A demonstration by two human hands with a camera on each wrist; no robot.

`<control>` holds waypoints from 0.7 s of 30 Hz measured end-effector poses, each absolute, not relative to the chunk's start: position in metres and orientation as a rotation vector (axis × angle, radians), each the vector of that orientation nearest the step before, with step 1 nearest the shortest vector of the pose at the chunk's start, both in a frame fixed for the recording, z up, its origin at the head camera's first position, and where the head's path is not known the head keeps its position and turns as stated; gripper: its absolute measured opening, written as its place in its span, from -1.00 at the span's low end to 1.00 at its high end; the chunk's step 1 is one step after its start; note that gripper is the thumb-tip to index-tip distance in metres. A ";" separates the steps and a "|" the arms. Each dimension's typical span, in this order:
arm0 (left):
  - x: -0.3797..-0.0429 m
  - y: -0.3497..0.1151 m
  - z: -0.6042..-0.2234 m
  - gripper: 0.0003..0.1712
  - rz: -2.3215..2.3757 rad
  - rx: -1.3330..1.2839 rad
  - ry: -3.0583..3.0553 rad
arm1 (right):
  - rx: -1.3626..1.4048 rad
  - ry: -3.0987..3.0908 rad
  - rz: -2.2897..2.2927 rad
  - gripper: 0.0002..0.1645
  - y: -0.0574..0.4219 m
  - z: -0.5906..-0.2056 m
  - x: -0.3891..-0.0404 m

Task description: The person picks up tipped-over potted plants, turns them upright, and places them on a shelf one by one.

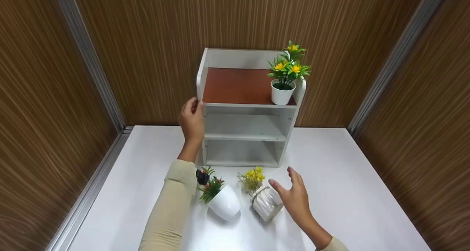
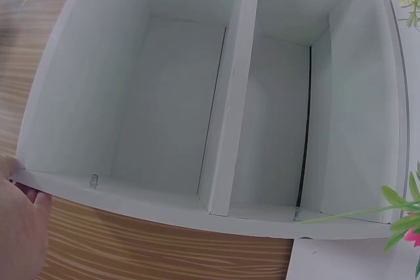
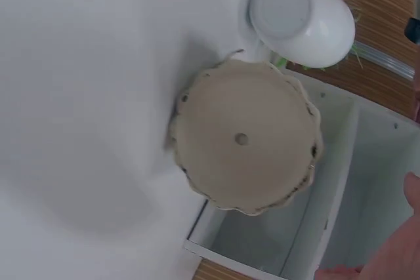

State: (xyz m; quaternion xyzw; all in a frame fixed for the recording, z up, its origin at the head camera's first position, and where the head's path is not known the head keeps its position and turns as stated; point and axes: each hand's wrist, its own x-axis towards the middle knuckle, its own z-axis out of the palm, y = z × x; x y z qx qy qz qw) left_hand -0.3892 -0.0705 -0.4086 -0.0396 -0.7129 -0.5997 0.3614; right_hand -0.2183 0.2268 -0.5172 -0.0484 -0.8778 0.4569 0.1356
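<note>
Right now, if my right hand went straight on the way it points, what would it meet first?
Most likely the white shelf unit, around its lower right edge: in the head view, your right hand points that way. Depth is unclear, so it might pass just beside it.

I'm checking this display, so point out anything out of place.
The smooth white pot and the ribbed pot beside it lie on their sides on the table, bases showing, whereas the potted plant on the shelf unit stands upright.
</note>
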 end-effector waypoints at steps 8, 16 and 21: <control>-0.390 -0.070 -0.410 -0.64 -1.551 -0.101 -1.835 | -0.181 -2.679 1.276 0.17 0.227 -0.535 -0.210; -0.389 -0.069 -0.409 -0.63 -1.549 -0.090 -1.840 | -0.189 -2.711 1.248 0.15 0.230 -0.545 -0.204; -0.389 -0.069 -0.410 -0.63 -1.554 -0.091 -1.824 | -0.204 -2.750 1.245 0.17 0.227 -0.549 -0.201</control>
